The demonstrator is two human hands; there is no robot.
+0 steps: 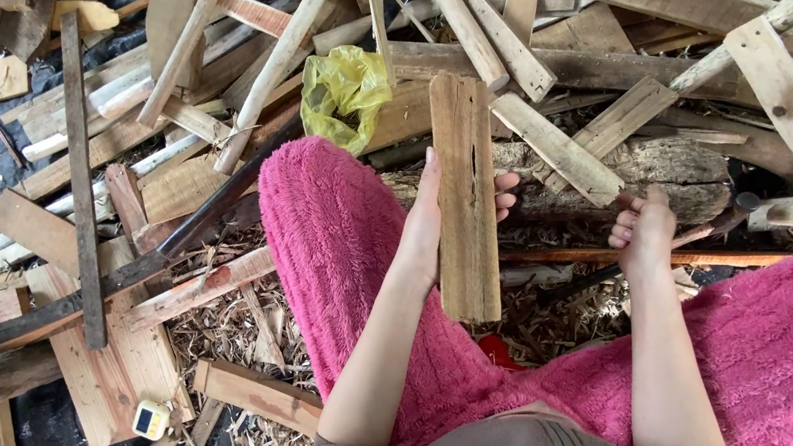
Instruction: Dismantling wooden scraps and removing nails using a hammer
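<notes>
My left hand [431,219] grips a short flat wooden board [465,194], held upright above my knee in fuzzy pink trousers [337,230]. The thumb lies along the board's left edge and the fingertips show on its right edge. My right hand [641,228] is to the right, fingers curled around the thin handle [724,258] of a tool lying across the ground; the tool's head is hidden. A thick rough log [652,171] lies just behind both hands.
A heap of split boards and sticks [515,37] covers the ground ahead. A crumpled yellow plastic bag [345,88] lies on the pile. Long dark planks [81,181] lie at left, over wood shavings [228,324]. A small white-and-yellow device [152,419] rests at lower left.
</notes>
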